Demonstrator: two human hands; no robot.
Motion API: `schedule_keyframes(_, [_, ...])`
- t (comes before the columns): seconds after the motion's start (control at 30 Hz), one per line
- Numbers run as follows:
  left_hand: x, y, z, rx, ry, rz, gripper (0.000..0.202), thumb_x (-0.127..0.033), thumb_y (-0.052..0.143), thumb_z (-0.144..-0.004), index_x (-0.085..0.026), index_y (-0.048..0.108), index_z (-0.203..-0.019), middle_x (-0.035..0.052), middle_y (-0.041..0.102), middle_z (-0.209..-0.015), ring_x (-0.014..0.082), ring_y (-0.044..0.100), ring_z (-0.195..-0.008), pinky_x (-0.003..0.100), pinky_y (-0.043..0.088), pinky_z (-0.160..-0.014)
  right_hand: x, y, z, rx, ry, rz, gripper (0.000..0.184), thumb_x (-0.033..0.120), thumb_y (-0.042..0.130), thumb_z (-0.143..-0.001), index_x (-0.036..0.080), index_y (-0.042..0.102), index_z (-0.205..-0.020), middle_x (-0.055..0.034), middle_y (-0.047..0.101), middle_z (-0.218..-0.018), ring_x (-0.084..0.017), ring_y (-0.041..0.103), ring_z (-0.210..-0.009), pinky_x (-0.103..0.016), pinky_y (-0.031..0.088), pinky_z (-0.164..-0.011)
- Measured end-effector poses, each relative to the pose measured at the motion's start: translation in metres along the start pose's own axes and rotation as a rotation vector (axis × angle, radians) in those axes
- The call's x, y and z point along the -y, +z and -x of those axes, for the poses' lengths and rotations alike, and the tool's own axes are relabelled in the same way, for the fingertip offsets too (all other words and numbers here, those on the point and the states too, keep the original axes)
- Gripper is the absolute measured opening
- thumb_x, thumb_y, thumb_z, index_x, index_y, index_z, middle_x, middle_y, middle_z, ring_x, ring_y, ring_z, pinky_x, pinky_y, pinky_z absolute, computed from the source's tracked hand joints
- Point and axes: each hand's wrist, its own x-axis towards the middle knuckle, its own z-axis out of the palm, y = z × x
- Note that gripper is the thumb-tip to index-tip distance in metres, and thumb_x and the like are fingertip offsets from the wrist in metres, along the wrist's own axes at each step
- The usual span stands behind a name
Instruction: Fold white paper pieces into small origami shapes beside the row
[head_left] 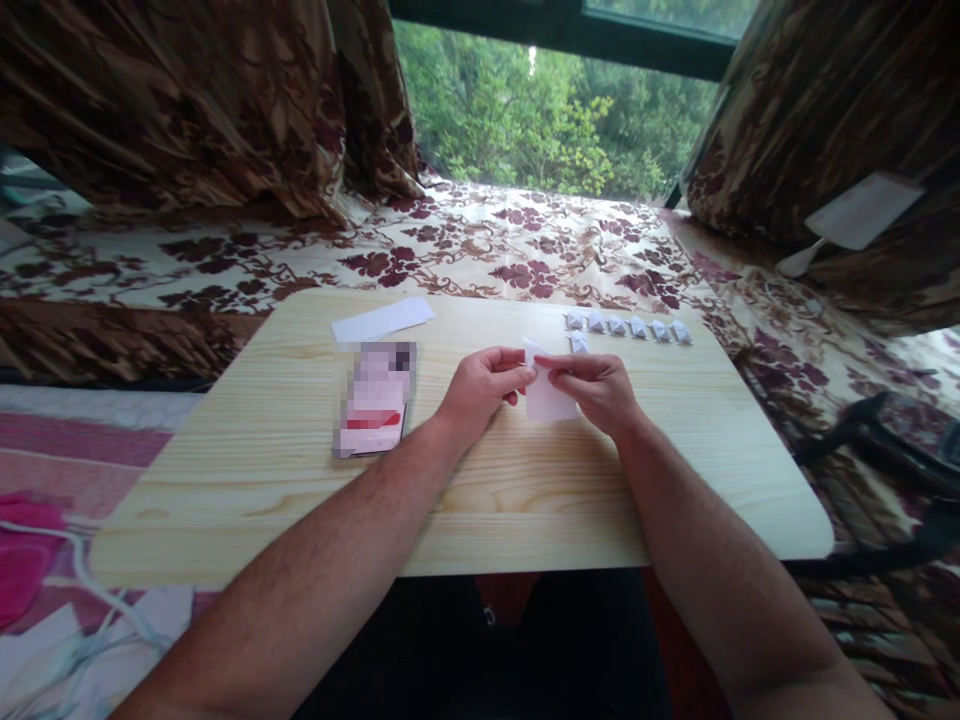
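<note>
On the table (247,440), a paper strip (383,319) lies by the far left corner, the phone (373,400) just on its near side. Toward the far right corner I see six folded papers (637,328) in a row, a seventh folded paper (579,342) before the row's left end. Nearer, the sheet (551,403) is between left hand (480,387) and right hand (602,388); beyond the far edge, the window (525,110)

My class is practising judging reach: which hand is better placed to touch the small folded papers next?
Probably the right hand: it is nearer the small folded papers; the left hand is farther away. Both hold a sheet.
</note>
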Motion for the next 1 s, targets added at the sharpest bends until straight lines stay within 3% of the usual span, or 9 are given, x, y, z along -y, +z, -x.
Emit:
schedule_keyframes(0.33, [-0.0001,0.0033,0.0012,-0.048,0.097,-0.101,0.038,-0.025,0.080,-0.061,-0.011,0.069,-0.095,0.0007,0.067,-0.067,0.0101,0.057,-0.057,0.024,0.044,-0.056,-0.0056,0.0036,-0.0004,-0.047,-0.032,0.000,0.037,0.032,0.075,-0.074,0.020,0.077,-0.109,0.0011,0.068,-0.069,-0.009,0.049,-0.054,-0.024,0.039,-0.053])
schedule_keyframes(0.63, [0.0022,0.0037,0.0016,-0.055,0.126,-0.111,0.037,-0.026,0.080,-0.064,-0.012,0.069,-0.096,0.0024,0.070,-0.070,0.0114,0.060,-0.061,0.024,0.045,-0.058,-0.0066,0.0034,0.0007,-0.107,-0.081,0.121,0.030,0.031,0.072,-0.076,0.020,0.080,-0.103,0.0038,0.057,-0.057,-0.007,0.039,-0.050,-0.022,0.031,-0.049])
schedule_keyframes(0.87, [0.0007,0.0050,0.0028,-0.068,0.137,-0.101,0.038,-0.029,0.083,-0.063,-0.012,0.070,-0.094,0.0015,0.069,-0.068,0.0106,0.058,-0.059,0.025,0.045,-0.059,-0.0079,0.0043,0.0011,-0.102,-0.111,0.146,0.029,0.031,0.072,-0.077,0.020,0.080,-0.103,0.0029,0.060,-0.061,-0.008,0.042,-0.051,-0.023,0.033,-0.050])
schedule_keyframes(1.0, [0.0008,0.0046,0.0020,-0.062,0.133,-0.103,0.041,-0.027,0.083,-0.061,-0.011,0.068,-0.096,0.0008,0.068,-0.068,0.0105,0.058,-0.059,0.025,0.046,-0.059,-0.0068,0.0056,-0.0016,-0.100,-0.100,0.023,0.038,0.034,0.073,-0.079,0.023,0.075,-0.115,0.0015,0.066,-0.070,-0.010,0.049,-0.056,-0.024,0.039,-0.053])
